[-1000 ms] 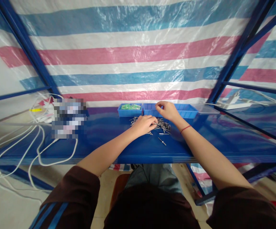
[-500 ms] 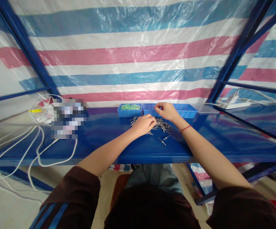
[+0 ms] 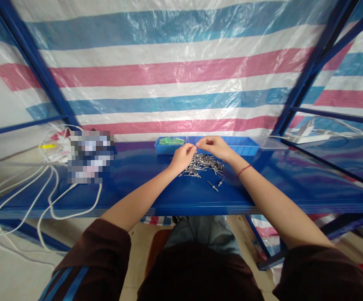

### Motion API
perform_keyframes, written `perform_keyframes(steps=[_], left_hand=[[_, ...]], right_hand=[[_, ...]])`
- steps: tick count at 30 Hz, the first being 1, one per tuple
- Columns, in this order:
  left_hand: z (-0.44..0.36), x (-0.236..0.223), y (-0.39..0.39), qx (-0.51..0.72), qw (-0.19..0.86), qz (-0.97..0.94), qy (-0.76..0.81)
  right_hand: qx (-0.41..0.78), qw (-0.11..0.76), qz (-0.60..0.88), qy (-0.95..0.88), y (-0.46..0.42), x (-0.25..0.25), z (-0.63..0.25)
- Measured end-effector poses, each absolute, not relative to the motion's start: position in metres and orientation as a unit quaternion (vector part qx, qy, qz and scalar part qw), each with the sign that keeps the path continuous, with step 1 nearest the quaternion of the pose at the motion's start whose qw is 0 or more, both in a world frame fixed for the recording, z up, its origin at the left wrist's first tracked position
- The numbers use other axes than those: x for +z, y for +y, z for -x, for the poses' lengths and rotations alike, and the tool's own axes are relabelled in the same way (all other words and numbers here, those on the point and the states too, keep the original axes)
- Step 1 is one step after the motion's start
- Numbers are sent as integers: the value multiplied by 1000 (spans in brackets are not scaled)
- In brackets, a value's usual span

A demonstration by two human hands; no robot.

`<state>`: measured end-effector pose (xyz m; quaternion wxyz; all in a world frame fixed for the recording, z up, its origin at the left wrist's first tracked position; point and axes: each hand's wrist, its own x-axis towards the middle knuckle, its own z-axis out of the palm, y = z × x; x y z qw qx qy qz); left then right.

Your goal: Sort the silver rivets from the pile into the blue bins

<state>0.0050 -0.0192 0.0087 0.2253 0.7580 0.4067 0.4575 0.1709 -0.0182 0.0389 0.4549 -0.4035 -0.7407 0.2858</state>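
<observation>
My left hand (image 3: 183, 158) is pinched closed above the left side of a pile of blind rivets (image 3: 207, 163). My right hand (image 3: 215, 148), also in a pinch, meets it almost fingertip to fingertip over the back of the pile. Whatever the fingers hold is too small to make out. Two loose rivets (image 3: 213, 186) lie apart, in front of the pile. Behind my right hand stands a long blue bin (image 3: 243, 147), partly hidden by it. A smaller blue bin (image 3: 169, 149) with green things (image 3: 171, 141) inside is behind my left hand.
The blue tabletop (image 3: 131, 179) ends at a front edge close to my body. White cables (image 3: 54, 200) loop over its left side by a blurred-out object (image 3: 90, 156). A clear plastic lid (image 3: 272, 143) and a white power strip (image 3: 308, 136) are at the right.
My left hand has risen from the pile, and my right hand has moved left from the long bin, bringing the fingertips together. One loose rivet in front has shifted slightly.
</observation>
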Motion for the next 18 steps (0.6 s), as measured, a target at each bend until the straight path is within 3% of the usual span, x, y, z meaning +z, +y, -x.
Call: perform_keyframes(steps=[18], left_hand=[[-3, 13, -14, 509, 198, -721, 426]], right_hand=[[84, 398, 456, -792, -10, 38, -176]])
